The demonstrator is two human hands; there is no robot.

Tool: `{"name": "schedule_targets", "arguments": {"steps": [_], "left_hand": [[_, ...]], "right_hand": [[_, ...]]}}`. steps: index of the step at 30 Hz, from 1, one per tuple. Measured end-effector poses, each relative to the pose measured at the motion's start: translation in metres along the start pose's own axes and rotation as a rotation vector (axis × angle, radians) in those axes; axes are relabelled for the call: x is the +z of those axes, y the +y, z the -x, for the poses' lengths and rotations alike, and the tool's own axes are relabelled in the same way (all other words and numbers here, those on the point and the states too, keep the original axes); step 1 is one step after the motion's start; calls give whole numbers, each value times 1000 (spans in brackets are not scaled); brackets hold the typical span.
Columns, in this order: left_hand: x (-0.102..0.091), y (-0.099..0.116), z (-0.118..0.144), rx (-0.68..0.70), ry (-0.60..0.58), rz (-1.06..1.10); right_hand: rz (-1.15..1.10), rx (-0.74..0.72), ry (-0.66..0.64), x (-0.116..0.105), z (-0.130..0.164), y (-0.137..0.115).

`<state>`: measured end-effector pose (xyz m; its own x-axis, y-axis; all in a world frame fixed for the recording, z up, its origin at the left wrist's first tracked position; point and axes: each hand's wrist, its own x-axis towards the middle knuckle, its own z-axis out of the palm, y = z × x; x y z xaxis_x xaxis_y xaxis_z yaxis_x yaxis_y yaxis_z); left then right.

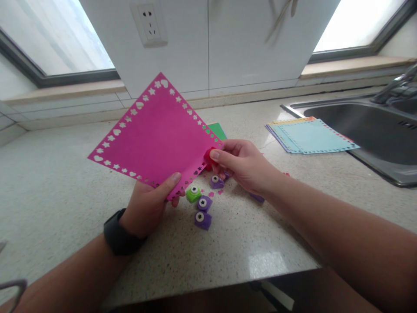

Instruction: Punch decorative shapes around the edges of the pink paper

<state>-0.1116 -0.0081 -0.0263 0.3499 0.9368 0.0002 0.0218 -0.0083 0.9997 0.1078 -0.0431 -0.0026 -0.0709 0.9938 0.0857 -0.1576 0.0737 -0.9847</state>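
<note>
A square sheet of magenta paper (156, 134) is held up at a slant over the counter, its edges cut with rows of hearts, stars and flowers. My left hand (156, 198) pinches its near corner, thumb on top and fingers beneath. At the right-hand edge, my right hand (246, 165) grips a small red craft punch (210, 157) that sits against the paper; part of the punch is hidden by my fingers. Below the sheet lie a green craft punch (193, 194) and several purple craft punches (203, 203), with small pink paper cutouts (211, 194) scattered beside them.
Green paper (217, 130) lies partly hidden behind the magenta sheet. A stack of punched sheets, light blue (316, 137) on top, rests at the right near the steel sink (368, 130). The speckled counter (58, 174) ends at a front edge close to me; a tiled wall stands behind.
</note>
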Motion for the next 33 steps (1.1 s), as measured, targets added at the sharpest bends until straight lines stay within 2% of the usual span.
{"name": "schedule_targets", "arguments": {"steps": [6,11,22,29,33], "left_hand": [[1,1,1,-13,13,-34],[-2,-3,1,21,-39,-24],[-5,-6,1,25,-80,-26],[-4,-6,1,-9,5,-6],[0,1,1,2,29,-4]], "right_hand": [[-19,-16,20,1,0,0],[-31,-11,59,4,1,-1],[-90,-21,35,4,3,-3],[-134,-42,8,2,1,-4],[-149,-53,70,-7,0,-7]]}}
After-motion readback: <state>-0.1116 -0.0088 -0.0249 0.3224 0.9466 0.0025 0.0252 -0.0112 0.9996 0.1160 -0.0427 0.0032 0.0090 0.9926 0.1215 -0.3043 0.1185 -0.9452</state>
